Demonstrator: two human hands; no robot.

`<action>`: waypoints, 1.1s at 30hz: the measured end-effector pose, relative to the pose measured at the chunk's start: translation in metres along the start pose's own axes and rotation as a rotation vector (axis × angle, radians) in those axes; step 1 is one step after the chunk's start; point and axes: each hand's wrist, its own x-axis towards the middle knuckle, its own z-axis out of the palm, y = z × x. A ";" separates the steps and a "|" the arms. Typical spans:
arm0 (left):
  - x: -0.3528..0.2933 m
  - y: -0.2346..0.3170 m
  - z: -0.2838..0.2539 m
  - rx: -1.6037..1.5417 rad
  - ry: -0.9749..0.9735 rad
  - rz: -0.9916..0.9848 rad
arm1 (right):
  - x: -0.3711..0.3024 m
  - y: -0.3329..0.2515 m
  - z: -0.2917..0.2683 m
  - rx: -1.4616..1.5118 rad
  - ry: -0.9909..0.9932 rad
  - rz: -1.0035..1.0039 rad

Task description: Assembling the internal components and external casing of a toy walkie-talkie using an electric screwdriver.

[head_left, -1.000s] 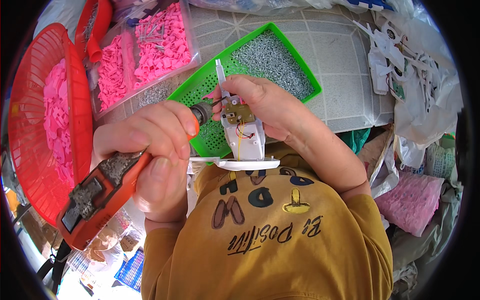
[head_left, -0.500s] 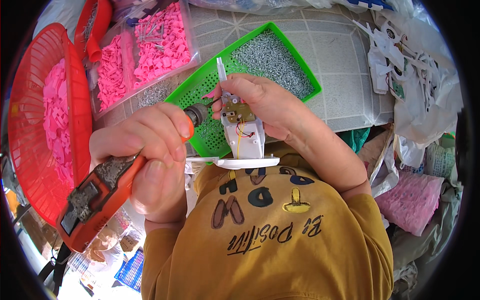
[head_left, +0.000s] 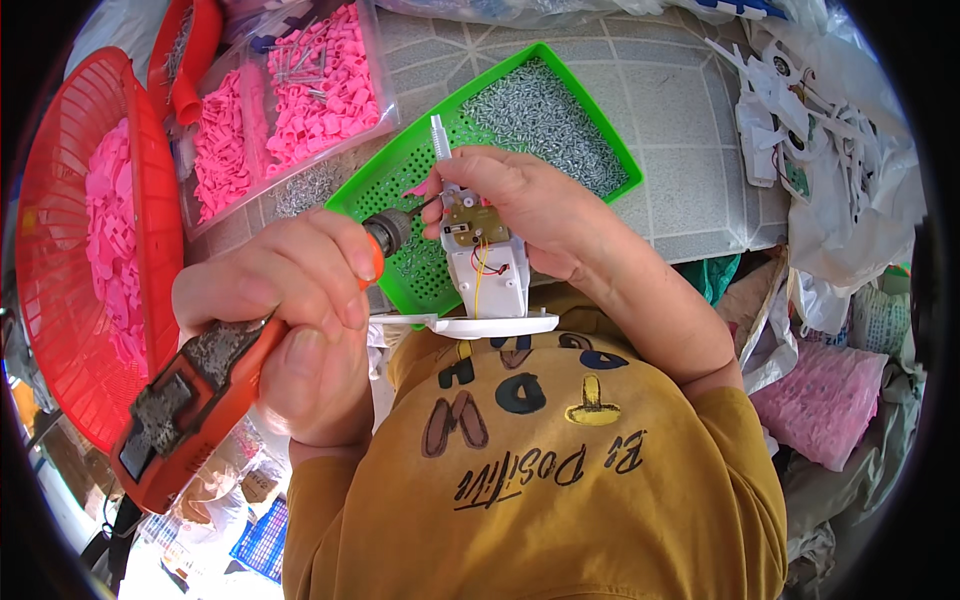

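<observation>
My left hand (head_left: 285,285) is wrapped round an orange and black power screwdriver (head_left: 205,400). Its dark chuck and thin bit reach to the upper left side of a white plastic housing (head_left: 500,285); the exact contact point is hidden by fingers. My right hand (head_left: 505,190) grips that housing from the far right, with fingertips showing at its left edge. On the housing sit a brownish circuit board (head_left: 472,222) and thin yellow and red wires. A white ribbed stem (head_left: 440,138) sticks out at its far end, and a wide white base (head_left: 495,326) lies against my shirt.
Behind the hands lies a green perforated tray (head_left: 622,165) with many small silver screws (head_left: 550,110). Left of it are a clear box of pink plastic parts (head_left: 320,90) and a red basket (head_left: 60,250). White plastic parts (head_left: 790,120) and bags are at the right.
My left hand and the power screwdriver have shifted very slightly left and down. My right hand and the white housing have hardly moved.
</observation>
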 end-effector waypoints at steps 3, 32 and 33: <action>0.000 -0.001 0.001 -0.010 0.009 -0.010 | 0.000 0.001 0.000 0.006 0.014 -0.005; 0.008 0.004 -0.005 0.079 0.034 0.039 | -0.002 -0.003 0.001 -0.178 -0.064 -0.025; 0.008 0.004 -0.005 0.079 0.033 0.040 | -0.002 -0.002 0.000 -0.179 -0.080 -0.010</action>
